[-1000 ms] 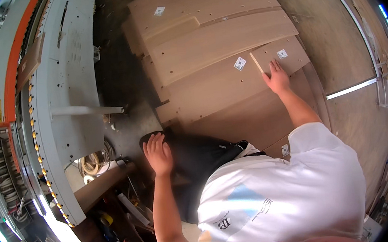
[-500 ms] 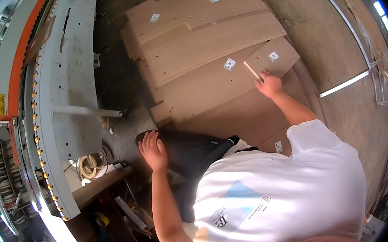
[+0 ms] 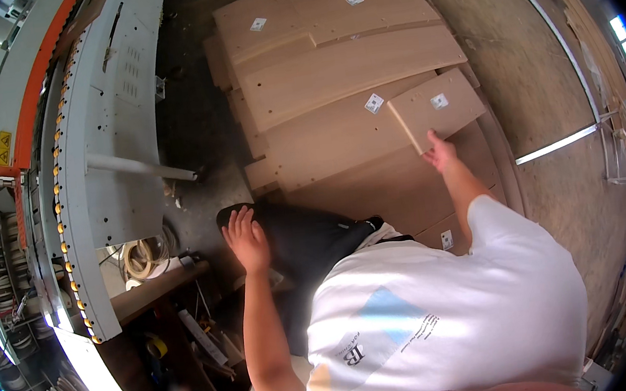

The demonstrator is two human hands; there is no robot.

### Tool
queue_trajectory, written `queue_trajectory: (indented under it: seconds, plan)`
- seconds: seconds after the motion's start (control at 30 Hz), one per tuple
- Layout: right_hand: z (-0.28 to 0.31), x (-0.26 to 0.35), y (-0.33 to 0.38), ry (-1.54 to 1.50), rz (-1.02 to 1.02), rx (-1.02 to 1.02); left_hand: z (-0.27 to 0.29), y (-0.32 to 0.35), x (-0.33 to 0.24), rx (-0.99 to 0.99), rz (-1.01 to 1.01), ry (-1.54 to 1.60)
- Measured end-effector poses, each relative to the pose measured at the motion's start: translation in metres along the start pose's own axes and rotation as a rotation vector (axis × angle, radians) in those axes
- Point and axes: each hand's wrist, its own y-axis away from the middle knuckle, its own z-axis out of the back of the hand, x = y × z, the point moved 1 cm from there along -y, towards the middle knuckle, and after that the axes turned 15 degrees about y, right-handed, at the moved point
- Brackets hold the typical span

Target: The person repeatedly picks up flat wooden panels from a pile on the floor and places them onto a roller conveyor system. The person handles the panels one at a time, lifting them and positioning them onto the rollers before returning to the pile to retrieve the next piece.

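Small brown rectangular board with a white label: near-left corner pinched in the right hand, grip narrow; located over the right side of the stacked broad brown panels. Left hand: fingers extended, holding nothing, over the black-trousered leg, which partly hides the panels' near-left end. Left of panels: pale grey tubular bar juts from grey machine with yellow rollers into the gap. Coiled beige strip near the machine's lower end.

The small board hides part of the larger panel beneath it
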Motion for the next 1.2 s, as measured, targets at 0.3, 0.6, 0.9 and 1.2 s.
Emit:
queue_trajectory:
  seconds: [0.3, 0.6, 0.9, 1.2]
  plan:
    - [-0.036, -0.048, 0.091, -0.360, -0.076, 0.195, 0.000, 0.002, 0.004, 0.016, 0.038, -0.003]
    - [-0.118, 0.003, 0.198, -0.161, 0.069, 0.535, 0.040, -0.016, -0.093, 0.102, -0.152, 0.095]
    - [-0.211, 0.024, 0.322, 0.023, 0.021, 0.969, 0.102, -0.030, -0.123, 0.115, -0.484, -0.347]
    - [-0.306, 0.017, 0.377, 0.408, 0.749, 1.556, 0.247, -0.013, -0.088, -0.069, -0.335, -0.600]
